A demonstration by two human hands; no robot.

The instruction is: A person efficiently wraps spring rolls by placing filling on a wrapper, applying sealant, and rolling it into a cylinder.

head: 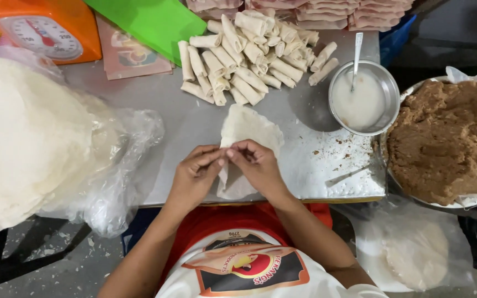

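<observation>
Wrapper sheet point(248, 128), thin, pale and soft, lay on the metal table point(205, 132) before the person; it looked light and easy to tear, so best held at its edge. The left hand point(194, 175) and the right hand point(259, 165) pinched its near edge together with narrow fingertips. An orange scale point(45, 27) with a round dial stood far left, beside a green flat sheet point(150, 22) and a pink printed card point(131, 55).

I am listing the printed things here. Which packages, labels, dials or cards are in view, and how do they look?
Scale: far left corner, orange body, round white dial, red needle.
Card: beside the scale, flat, pinkish, printed.
Green sheet: far edge, bright green, plain.
Shirt print: near edge, dark panel, orange border, red and yellow.
</observation>
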